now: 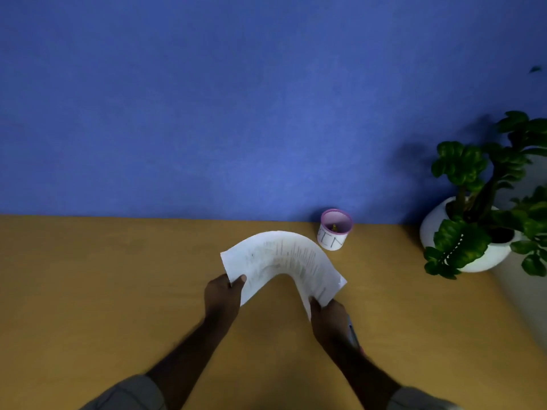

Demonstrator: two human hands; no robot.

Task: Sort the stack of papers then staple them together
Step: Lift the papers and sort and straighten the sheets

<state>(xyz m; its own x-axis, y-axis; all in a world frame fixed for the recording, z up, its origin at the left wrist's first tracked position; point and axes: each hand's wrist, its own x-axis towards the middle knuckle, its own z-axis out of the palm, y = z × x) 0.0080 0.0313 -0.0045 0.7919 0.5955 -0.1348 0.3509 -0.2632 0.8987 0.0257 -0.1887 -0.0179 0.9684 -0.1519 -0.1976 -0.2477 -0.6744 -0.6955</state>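
Both grips pinching arched papers (281, 261)

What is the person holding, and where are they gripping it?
A stack of papers, bowed upward: the left hand pinches its left end, the right hand its right end.

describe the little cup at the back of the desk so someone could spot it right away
Follow the wooden desk back to the blue wall. Right of centre, between the arched papers and the potted plant, stands a small white cup. Only it has a pink rim and handwritten letters.
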